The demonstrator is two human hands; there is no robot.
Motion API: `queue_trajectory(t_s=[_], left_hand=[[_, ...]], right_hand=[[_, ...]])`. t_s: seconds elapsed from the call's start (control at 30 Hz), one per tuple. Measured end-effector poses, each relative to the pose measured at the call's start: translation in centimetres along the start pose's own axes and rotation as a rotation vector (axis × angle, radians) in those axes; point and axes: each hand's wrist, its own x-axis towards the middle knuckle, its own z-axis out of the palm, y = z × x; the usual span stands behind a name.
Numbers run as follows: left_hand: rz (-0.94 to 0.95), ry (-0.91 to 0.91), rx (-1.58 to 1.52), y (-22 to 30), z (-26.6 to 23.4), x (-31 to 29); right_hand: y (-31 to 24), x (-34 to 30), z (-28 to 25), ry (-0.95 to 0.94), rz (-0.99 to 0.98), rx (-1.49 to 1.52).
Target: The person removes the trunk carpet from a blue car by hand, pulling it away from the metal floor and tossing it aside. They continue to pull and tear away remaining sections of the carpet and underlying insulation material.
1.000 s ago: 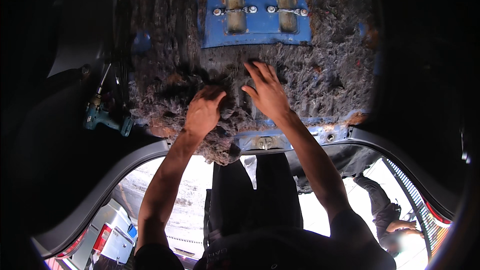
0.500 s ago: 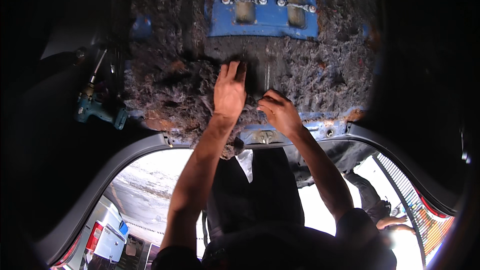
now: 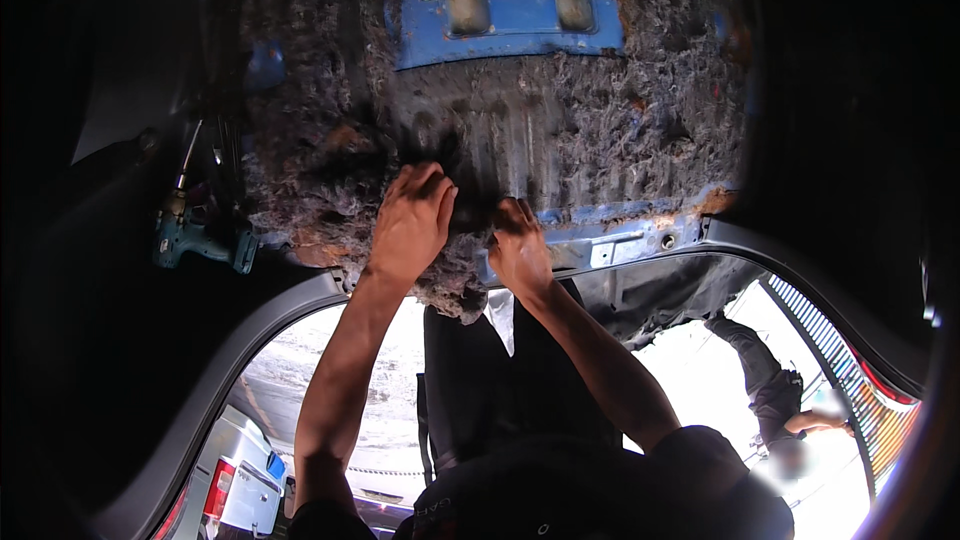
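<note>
Fibrous grey matting [image 3: 650, 120] is spread over the floor of a vehicle's cargo area, torn and shaggy across much of its surface, with a loose clump [image 3: 450, 295] hung over the rear edge between the forearms. By the left hand [image 3: 410, 225], the matting is touched just above that clump; its fingers are curled downward into the dark fibres, but whether any are pinched in them cannot be told. The right hand [image 3: 520, 250] is placed just beside it, nearer the blue metal sill [image 3: 630, 242], with its fingers bent and their tips turned away; its grip cannot be told either. Beyond the hands, a dark ribbed strip [image 3: 500, 105] is exposed, and past it a blue metal panel [image 3: 520, 45] is framed by matting on its left and right sides. Two recesses are shown in the panel, each crossed by a bar with a bolt at either end. To the left, well apart from the hands, a teal power drill [image 3: 195, 243] is laid with its long bit pointed away. Outside the black-trimmed opening, a white vehicle [image 3: 250, 488] is seen at lower left, and another person [image 3: 765, 380] at lower right.
</note>
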Motion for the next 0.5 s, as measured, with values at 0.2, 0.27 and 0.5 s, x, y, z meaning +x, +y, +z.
queue_trajectory(t_s=[0.2, 0.27, 0.5], left_hand=[[-0.158, -0.214, -0.019, 2.9, -0.9, 1.6], [-0.122, -0.294, 0.083, 2.0, -1.0, 1.6], [0.144, -0.184, 0.176, -2.7, -0.7, -0.5]], right_hand=[[-1.8, 0.3, -0.4, -0.128, 0.214, 0.312], [-2.6, 0.7, -0.4, -0.166, 0.265, 0.424], [-1.6, 6.5, -4.5, 0.000, -0.076, 0.178]])
